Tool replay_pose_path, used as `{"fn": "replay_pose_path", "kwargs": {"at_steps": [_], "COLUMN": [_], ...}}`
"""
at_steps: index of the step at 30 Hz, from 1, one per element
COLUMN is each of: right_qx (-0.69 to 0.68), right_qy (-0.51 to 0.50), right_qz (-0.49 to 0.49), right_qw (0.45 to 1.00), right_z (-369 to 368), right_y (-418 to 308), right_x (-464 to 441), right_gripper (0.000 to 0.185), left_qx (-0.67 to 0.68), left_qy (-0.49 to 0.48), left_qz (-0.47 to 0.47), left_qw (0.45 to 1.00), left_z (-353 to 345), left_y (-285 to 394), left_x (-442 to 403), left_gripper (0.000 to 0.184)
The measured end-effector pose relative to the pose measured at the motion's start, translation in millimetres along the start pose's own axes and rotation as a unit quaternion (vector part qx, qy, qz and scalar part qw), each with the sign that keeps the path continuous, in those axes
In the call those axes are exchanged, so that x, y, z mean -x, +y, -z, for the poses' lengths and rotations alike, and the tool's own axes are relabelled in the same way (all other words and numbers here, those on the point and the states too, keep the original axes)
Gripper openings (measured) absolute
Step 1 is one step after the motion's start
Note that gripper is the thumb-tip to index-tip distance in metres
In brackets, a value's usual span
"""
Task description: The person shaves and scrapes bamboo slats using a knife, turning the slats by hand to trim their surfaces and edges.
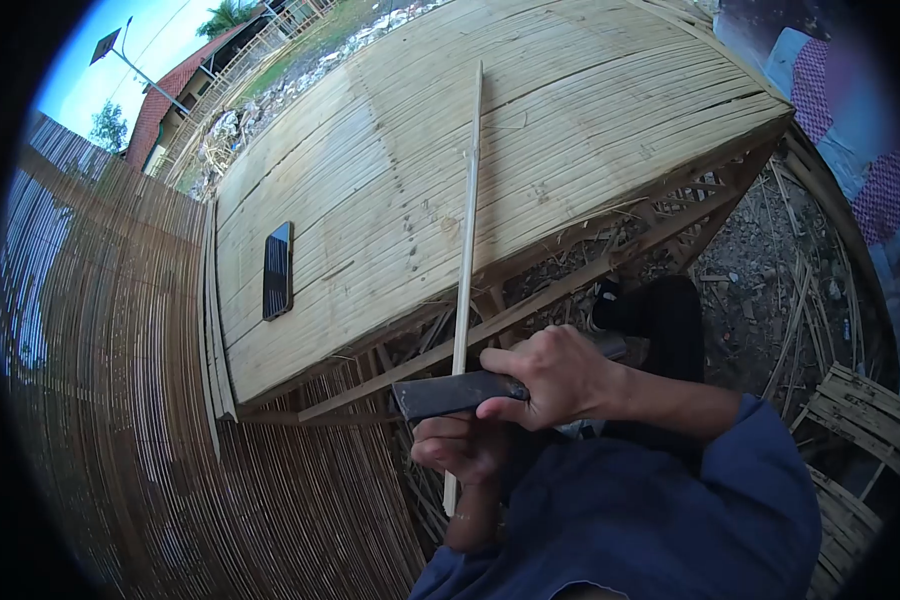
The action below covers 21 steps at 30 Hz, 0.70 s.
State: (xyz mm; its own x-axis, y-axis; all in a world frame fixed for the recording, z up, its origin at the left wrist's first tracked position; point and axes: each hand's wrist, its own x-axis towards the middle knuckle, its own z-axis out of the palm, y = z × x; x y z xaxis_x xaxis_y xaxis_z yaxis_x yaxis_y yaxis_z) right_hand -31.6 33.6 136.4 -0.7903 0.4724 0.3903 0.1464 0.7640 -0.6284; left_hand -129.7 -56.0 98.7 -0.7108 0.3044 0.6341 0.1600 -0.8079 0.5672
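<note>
My right hand [560, 375] is closed at the near end of a broad, dark-bladed knife [440, 396]; its handle is largely hidden by the hand. The blade lies crosswise over a long, narrow bamboo strip [468, 250]. Just below the blade, my left hand [457, 447] has its fingers curled around the strip. The strip's far end rests over the bamboo tabletop, and its near end pokes out below my left hand, beside the forearm.
A slatted bamboo table [420, 180] spreads out in front, with a phone [278, 270] lying on its left part. A bamboo screen [170, 370] stands along the left. At the right are bamboo scraps on the ground and a slatted bamboo piece [860, 425].
</note>
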Motion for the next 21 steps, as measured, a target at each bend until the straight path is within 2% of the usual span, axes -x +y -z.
{"fn": "replay_pose_path", "kwargs": {"at_steps": [2,4,5,6,8,9,12,13,14,16,20,21], "right_qx": [-0.012,0.004,0.019,0.001,-0.038,-0.02,0.014,0.01,0.01,-0.031,-0.021,-0.016], "right_qy": [0.004,0.012,-0.007,-0.002,-0.063,-0.046,-0.017,-0.02,-0.022,-0.03,-0.021,-0.014], "right_qz": [-0.004,-0.034,-0.04,-0.002,-0.015,-0.014,-0.021,-0.037,-0.051,0.004,0.007,-0.002], "right_qw": [1.0,0.999,0.999,1.0,0.997,0.999,1.0,0.999,0.998,0.999,1.0,1.0], "right_z": [-2.4,0.5,3.1,6.6,3.1,3.9,5.7,4.3,5.8,1.4,-1.4,-5.5], "right_y": [12.0,29.8,20.4,7.2,-4.6,-0.1,15.8,15.8,17.2,3.3,18.3,17.7], "right_x": [-2.7,-11.7,-11.7,-7.0,-0.6,-2.8,-11.4,-10.9,-12.4,-1.5,-15.2,-17.9], "right_gripper": [0.063,0.066,0.066,0.065,0.063,0.063,0.064,0.066,0.068,0.062,0.063,0.063], "left_qx": [0.019,0.018,0.041,0.009,-0.065,-0.049,0.074,0.06,0.05,0.036,0.017,0.052], "left_qy": [0.003,-0.052,-0.03,0.026,0.14,0.072,-0.052,-0.062,-0.055,-0.04,0.041,0.031], "left_qz": [-0.018,-0.054,-0.05,-0.008,0.082,0.059,-0.015,-0.022,0.007,0.066,0.109,0.101], "left_qw": [1.0,0.997,0.997,1.0,0.985,0.994,0.996,0.996,0.997,0.996,0.993,0.993], "left_z": [5.7,12.9,10.1,3.3,-6.0,-0.5,11.8,11.2,8.9,2.3,9.8,11.6], "left_y": [-2.9,-9.5,-7.3,-3.4,10.2,8.7,-4.7,-5.3,-0.4,11.4,-0.8,-3.9], "left_x": [4.3,-3.9,-4.1,-3.9,3.1,3.5,-7.8,-7.6,-4.6,4.3,3.5,-4.3], "left_gripper": [0.035,0.035,0.032,0.033,0.033,0.033,0.041,0.042,0.042,0.042,0.042,0.042]}}
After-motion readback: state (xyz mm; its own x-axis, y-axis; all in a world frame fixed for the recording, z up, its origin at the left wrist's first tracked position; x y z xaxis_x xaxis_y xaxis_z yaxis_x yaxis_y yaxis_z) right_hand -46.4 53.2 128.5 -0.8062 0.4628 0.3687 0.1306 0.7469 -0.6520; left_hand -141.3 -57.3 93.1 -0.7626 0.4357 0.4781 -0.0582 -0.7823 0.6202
